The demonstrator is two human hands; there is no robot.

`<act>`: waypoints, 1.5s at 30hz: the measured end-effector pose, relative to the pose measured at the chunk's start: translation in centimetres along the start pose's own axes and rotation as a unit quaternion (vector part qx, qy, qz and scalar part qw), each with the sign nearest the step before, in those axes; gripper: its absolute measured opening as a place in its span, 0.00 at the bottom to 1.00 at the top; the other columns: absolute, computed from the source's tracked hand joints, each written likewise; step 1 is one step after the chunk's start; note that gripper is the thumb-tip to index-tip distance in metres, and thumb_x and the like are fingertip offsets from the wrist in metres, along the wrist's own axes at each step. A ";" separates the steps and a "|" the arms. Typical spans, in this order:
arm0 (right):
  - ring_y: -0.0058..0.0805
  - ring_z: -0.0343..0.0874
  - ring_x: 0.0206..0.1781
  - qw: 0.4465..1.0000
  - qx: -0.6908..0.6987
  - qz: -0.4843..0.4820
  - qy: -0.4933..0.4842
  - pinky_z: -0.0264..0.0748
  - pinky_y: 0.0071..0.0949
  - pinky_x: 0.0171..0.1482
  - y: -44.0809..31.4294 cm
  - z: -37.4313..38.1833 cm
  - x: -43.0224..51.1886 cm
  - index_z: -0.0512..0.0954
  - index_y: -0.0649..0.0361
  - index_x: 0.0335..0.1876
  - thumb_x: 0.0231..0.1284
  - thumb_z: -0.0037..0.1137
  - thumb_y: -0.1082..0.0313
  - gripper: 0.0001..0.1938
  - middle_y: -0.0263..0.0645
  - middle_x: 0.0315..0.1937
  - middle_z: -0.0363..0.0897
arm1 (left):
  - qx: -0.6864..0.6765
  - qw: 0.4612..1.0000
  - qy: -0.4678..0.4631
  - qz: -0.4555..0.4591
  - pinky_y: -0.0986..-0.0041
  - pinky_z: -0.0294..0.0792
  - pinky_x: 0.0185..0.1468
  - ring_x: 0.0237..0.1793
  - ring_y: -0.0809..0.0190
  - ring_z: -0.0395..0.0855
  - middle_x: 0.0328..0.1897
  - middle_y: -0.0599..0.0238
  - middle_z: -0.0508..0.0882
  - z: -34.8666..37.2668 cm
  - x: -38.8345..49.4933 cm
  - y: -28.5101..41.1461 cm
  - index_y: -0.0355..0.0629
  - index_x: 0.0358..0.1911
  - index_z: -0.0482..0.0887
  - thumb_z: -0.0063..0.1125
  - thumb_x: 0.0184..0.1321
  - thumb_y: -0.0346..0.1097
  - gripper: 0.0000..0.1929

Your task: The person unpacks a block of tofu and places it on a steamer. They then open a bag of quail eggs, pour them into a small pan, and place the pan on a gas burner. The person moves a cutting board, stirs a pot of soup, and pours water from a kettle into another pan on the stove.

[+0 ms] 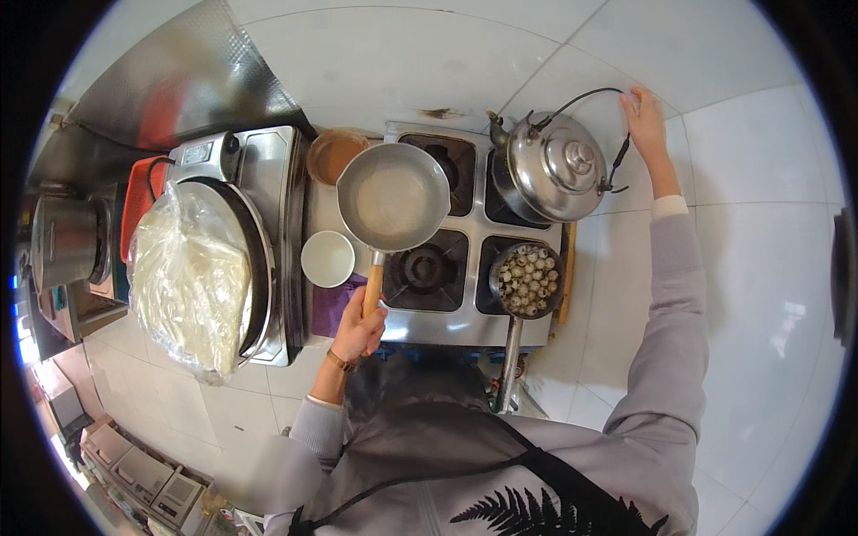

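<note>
My left hand (pixel 360 324) grips the wooden handle of a grey metal saucepan (pixel 393 194). The pan is over the left side of a four-burner gas stove (pixel 456 328), with its pale inside facing up. Up at the right, the fingers of my right hand (pixel 645 120) close around the raised wire handle of a stainless-steel kettle (pixel 560 164). Its lid is on, and it sits at the rear right burner. In front of it, a long-handled pot (pixel 527 280) holds many speckled quail eggs (pixel 526 275).
Left of the stove are a brown bowl (pixel 328 161), a white bowl (pixel 328 258) and a purple cloth (pixel 335 309). Farther left, a clear plastic bag of pale flat food (pixel 194 281) lies on a round griddle (pixel 258 228). A red basket (pixel 137 204) stands beyond it. White tiles (pixel 402 53) form the wall behind.
</note>
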State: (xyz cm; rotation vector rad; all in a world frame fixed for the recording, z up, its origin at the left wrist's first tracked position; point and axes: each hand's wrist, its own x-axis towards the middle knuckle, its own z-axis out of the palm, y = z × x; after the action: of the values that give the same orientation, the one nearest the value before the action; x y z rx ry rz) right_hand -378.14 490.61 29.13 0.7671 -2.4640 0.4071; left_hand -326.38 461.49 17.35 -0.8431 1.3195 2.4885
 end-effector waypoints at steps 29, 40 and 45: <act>0.39 0.86 0.34 0.839 -0.120 0.254 -0.466 0.82 0.34 0.34 -41.3 6.9 -57.4 0.84 0.55 0.33 0.57 0.54 0.66 0.07 0.45 0.34 0.85 | 0.067 0.983 -0.132 -0.113 0.80 0.51 0.10 0.08 0.73 0.59 0.15 0.74 0.63 -6.1 -1.6 -11.3 0.49 0.50 0.66 0.52 0.65 0.29 0.13; 0.27 0.70 0.12 0.731 -0.467 0.025 -0.497 0.60 0.29 0.09 -43.8 9.3 -58.8 0.77 0.81 0.48 0.57 0.45 0.61 0.25 0.65 0.37 0.80 | 0.023 0.985 -0.136 -0.108 0.79 0.52 0.11 0.08 0.74 0.58 0.16 0.74 0.65 -5.8 -2.1 -13.5 0.45 0.54 0.66 0.52 0.68 0.31 0.14; 0.28 0.71 0.13 0.766 -0.408 0.038 -0.495 0.61 0.30 0.08 -43.0 10.6 -60.0 0.78 0.79 0.47 0.56 0.47 0.63 0.23 0.73 0.47 0.76 | 0.032 0.985 -0.140 -0.093 0.80 0.52 0.12 0.10 0.74 0.60 0.20 0.73 0.67 -5.4 -2.2 -13.5 0.45 0.56 0.66 0.53 0.69 0.36 0.16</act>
State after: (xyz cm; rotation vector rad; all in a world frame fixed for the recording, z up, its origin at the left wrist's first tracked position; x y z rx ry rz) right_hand -314.57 478.21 -7.84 0.5207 -3.1077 -1.3386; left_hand -316.78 465.16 6.85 -0.5492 1.1610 2.3049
